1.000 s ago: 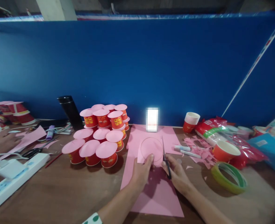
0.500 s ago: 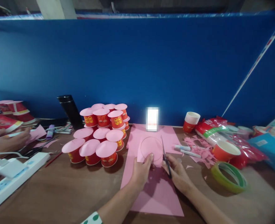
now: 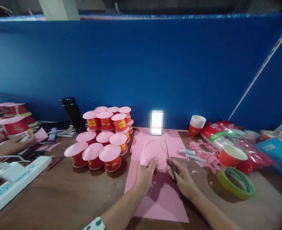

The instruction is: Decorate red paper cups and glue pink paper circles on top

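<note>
My left hand (image 3: pixel 144 176) pinches the near edge of a small pink paper sheet (image 3: pixel 155 152) that bears a drawn circle. My right hand (image 3: pixel 182 179) grips black scissors (image 3: pixel 170 161), their blades pointing away along the sheet's right side. Both hands hover over a larger pink sheet (image 3: pixel 158 198) that lies flat on the wooden table (image 3: pixel 59 198).
Stacked red paper cups with pink paper lids (image 3: pixel 102 140) stand at the left, a black flask (image 3: pixel 72 115) behind them. Pink scraps, glue sticks (image 3: pixel 187 152), a cup stack (image 3: pixel 196 125), a tape roll (image 3: pixel 235 182) and bags lie right. Another person's hand (image 3: pixel 9 145) holds a cup far left beside a power strip (image 3: pixel 13 182).
My hands and the scissors have stayed almost still. At the far left, the other person's hands have lifted a red cup up.
</note>
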